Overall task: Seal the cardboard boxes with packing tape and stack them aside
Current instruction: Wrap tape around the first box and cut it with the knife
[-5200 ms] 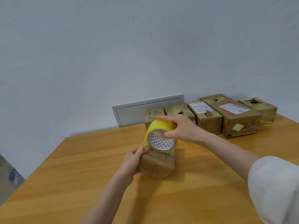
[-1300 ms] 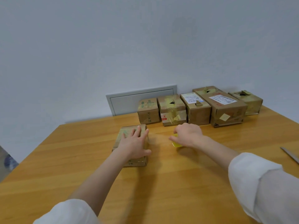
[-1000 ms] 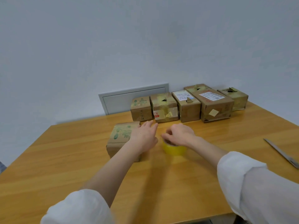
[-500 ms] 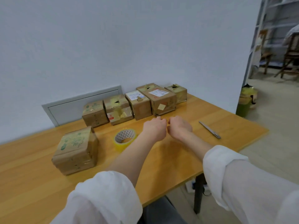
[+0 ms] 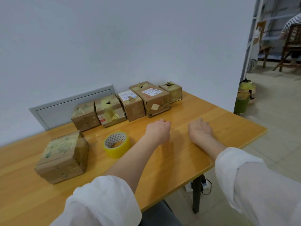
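Note:
A sealed cardboard box (image 5: 62, 158) with green print stands on the table at the left. A yellow roll of packing tape (image 5: 117, 144) lies flat to its right, with nobody touching it. My left hand (image 5: 158, 130) hovers right of the roll, fingers curled, holding nothing. My right hand (image 5: 200, 129) rests low on the table further right, fingers bent down. Whatever is under it is hidden, and the knife seen there earlier does not show. Several more taped boxes (image 5: 132, 105) stand in a row along the wall.
The wooden table (image 5: 179, 160) ends at a corner on the right, with floor beyond. A grey wall panel (image 5: 65, 106) sits behind the boxes. A green bin (image 5: 241, 103) stands by the wall end. A person sits on a chair (image 5: 291, 38) far right.
I put the tape roll down and let go of the box at the left. Both hands moved right; my right hand now covers the spot where the knife lay.

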Available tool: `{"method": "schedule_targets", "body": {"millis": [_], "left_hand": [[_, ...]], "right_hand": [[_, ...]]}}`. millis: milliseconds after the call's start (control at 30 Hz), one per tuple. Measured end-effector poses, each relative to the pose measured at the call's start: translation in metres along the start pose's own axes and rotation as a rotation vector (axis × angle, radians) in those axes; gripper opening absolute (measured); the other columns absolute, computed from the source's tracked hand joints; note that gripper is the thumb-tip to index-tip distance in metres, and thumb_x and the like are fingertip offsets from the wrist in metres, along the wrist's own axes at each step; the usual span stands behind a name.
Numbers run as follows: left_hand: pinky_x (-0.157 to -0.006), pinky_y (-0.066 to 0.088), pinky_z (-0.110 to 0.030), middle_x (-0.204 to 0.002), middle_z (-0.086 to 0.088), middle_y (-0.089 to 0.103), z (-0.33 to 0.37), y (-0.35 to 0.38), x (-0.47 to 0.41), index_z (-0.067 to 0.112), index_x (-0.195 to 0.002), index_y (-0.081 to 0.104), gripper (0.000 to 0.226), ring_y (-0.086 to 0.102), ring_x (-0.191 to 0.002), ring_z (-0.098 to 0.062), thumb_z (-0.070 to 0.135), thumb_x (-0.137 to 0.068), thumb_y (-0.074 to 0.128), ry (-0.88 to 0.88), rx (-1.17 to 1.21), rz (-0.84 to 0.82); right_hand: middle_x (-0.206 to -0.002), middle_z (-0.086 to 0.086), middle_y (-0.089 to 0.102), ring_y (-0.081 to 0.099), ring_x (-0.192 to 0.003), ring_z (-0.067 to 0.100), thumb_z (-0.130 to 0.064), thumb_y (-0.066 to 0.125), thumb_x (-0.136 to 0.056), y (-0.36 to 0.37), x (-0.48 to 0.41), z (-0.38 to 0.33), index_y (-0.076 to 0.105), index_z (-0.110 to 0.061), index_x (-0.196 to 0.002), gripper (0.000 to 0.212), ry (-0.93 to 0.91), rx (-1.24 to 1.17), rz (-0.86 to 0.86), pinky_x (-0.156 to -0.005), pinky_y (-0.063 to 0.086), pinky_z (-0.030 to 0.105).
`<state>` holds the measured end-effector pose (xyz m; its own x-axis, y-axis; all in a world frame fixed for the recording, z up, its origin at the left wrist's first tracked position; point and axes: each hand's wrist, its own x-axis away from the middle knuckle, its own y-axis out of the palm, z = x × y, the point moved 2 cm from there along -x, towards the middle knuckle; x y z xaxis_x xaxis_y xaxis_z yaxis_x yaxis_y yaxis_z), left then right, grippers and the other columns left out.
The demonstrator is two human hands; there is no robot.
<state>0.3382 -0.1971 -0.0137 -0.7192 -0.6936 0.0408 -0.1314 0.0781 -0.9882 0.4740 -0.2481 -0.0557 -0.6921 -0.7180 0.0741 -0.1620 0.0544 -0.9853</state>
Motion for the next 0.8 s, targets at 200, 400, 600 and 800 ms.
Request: {"method": "schedule_targets", "body": {"millis": [200, 400, 600, 800], "left_hand": [[-0.082, 0.052, -0.037, -0.132, -0.004, 0.055, -0.050, -0.002, 0.019, 0.017, -0.136, 0.048, 0.042, 0.055, -0.116, -0.025, 0.019, -0.094, 0.045, -0.159, 0.253, 0.142], [-0.086, 0.056, -0.038, -0.100, -0.008, 0.070, -0.125, -0.010, 0.058, 0.007, -0.114, 0.067, 0.027, 0.066, -0.095, -0.022, 0.022, -0.096, 0.053, -0.523, 0.991, 0.361], [-0.068, 0.053, -0.027, -0.085, -0.001, 0.071, -0.174, 0.000, 0.100, 0.016, -0.091, 0.071, 0.015, 0.066, -0.084, -0.016, 0.025, -0.093, 0.059, -0.642, 1.386, 0.426], [-0.066, 0.048, -0.025, -0.079, 0.001, 0.069, -0.209, 0.003, 0.136, 0.013, -0.089, 0.071, 0.008, 0.062, -0.075, -0.010, 0.016, -0.090, 0.064, -0.760, 1.543, 0.547]], "right_hand": [[-0.113, 0.015, 0.065, 0.061, -0.094, 0.029, -0.016, 0.049, -0.097, -0.004, 0.005, -0.052, 0.063, -0.006, -0.115, 0.025, -0.070, -0.602, -0.083, -0.078, 0.049, 0.035], [-0.089, 0.016, 0.066, 0.056, -0.063, 0.018, 0.016, 0.046, -0.088, -0.016, 0.041, -0.142, 0.061, -0.003, -0.107, 0.031, -0.109, -1.542, -0.459, -0.053, 0.048, 0.024], [-0.083, 0.017, 0.064, 0.062, -0.069, 0.023, 0.016, 0.051, -0.088, -0.014, 0.085, -0.216, 0.058, 0.001, -0.097, 0.019, -0.211, -1.739, -0.673, -0.063, 0.056, 0.028], [-0.081, 0.013, 0.068, 0.067, -0.071, 0.020, 0.005, 0.059, -0.089, -0.004, 0.116, -0.258, 0.058, -0.003, -0.092, 0.009, -0.273, -1.791, -0.873, -0.060, 0.057, 0.025]]}}
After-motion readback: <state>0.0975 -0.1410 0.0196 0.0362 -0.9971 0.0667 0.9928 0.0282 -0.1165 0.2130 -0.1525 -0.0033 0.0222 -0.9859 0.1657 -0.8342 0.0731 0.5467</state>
